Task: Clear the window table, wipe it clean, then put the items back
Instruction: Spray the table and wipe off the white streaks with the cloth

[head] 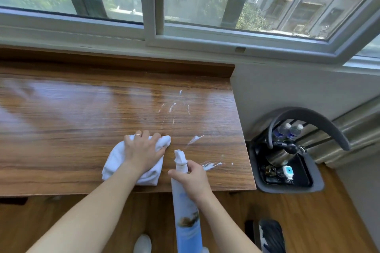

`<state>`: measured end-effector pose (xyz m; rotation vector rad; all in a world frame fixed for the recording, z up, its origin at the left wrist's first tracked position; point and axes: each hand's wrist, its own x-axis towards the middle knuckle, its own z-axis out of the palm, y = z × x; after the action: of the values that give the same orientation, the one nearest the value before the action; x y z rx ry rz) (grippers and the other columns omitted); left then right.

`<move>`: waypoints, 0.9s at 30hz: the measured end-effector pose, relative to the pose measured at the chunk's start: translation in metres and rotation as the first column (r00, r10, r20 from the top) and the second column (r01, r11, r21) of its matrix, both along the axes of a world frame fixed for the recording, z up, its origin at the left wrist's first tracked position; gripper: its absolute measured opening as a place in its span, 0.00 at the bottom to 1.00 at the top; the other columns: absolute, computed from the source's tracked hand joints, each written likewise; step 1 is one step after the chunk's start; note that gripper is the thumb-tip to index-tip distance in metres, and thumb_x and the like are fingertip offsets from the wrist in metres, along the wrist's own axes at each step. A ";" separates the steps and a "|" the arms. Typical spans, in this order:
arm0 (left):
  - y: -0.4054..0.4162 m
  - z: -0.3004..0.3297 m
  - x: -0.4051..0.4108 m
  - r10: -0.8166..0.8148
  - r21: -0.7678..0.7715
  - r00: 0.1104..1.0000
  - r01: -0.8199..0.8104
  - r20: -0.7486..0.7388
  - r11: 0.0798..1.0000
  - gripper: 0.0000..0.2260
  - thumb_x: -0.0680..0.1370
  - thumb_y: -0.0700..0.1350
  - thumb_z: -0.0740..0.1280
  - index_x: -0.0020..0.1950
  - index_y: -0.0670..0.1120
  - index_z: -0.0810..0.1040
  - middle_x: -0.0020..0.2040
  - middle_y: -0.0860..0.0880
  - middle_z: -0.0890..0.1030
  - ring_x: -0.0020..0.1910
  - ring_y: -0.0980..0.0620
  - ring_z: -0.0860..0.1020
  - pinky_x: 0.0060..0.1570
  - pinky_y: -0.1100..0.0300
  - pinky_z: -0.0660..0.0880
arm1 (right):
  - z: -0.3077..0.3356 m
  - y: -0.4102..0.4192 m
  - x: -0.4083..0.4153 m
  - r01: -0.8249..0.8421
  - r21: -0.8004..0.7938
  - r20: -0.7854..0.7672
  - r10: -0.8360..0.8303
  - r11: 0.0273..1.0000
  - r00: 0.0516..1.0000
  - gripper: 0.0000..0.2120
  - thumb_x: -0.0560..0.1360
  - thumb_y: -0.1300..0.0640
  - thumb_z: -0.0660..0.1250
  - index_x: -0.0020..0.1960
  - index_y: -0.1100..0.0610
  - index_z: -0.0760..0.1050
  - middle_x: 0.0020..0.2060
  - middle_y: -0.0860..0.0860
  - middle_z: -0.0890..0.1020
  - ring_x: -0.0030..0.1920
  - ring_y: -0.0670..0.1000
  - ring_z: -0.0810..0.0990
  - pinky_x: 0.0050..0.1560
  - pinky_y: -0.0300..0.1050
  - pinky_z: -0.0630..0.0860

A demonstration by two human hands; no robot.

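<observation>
The wooden window table (pixel 82 109) runs under the window, streaked with white foam (pixel 210 166) on its right part. My left hand (pixel 143 153) lies on a crumpled white cloth (pixel 115 160) near the front edge, fingers curled over the cloth's far end. My right hand (pixel 192 178) grips the neck of a tall white and blue spray bottle (pixel 186 215), its nozzle pointing at the table. The bottle hangs in front of the table's front edge.
To the right of the table stands a grey chair (pixel 308 117). On its seat lies a black tray (pixel 304 172) with a kettle (pixel 281 155), two water bottles (pixel 289 130) and small items. A wooden floor (pixel 318 211) lies below. The window frame (pixel 185 41) lines the back.
</observation>
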<state>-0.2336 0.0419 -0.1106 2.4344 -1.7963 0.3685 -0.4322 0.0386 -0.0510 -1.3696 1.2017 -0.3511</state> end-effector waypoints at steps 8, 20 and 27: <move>-0.008 0.007 -0.001 0.068 0.074 0.997 -0.065 -0.034 0.995 0.22 0.73 0.61 0.54 0.45 0.46 0.80 0.38 0.43 0.76 0.39 0.42 0.75 0.40 0.45 0.69 | 0.006 -0.016 0.004 0.017 -0.024 0.005 -0.017 1.000 1.000 0.12 0.69 0.47 0.76 0.36 0.48 0.74 0.29 0.41 0.77 0.35 0.44 0.75 0.40 0.43 0.71; 0.049 0.002 -0.025 0.150 0.036 0.988 -0.148 -0.036 0.988 0.19 0.71 0.63 0.62 0.42 0.48 0.77 0.37 0.47 0.76 0.38 0.43 0.76 0.44 0.45 0.68 | 0.017 -0.039 0.034 -0.003 0.037 0.016 0.003 0.999 1.000 0.12 0.70 0.48 0.78 0.43 0.54 0.80 0.37 0.49 0.83 0.40 0.50 0.82 0.43 0.49 0.79; 0.017 0.004 -0.001 0.069 0.015 0.994 -0.068 -0.084 0.998 0.21 0.71 0.64 0.57 0.40 0.48 0.77 0.35 0.48 0.76 0.37 0.43 0.77 0.39 0.48 0.66 | 0.017 -0.057 0.057 0.039 0.084 0.037 -0.042 0.996 0.998 0.10 0.70 0.49 0.78 0.41 0.54 0.80 0.36 0.49 0.83 0.40 0.49 0.82 0.42 0.47 0.78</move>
<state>-0.2349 0.0594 -0.1062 2.4844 -1.6902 0.2561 -0.3749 -0.0183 -0.0342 -1.2626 1.2006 -0.3512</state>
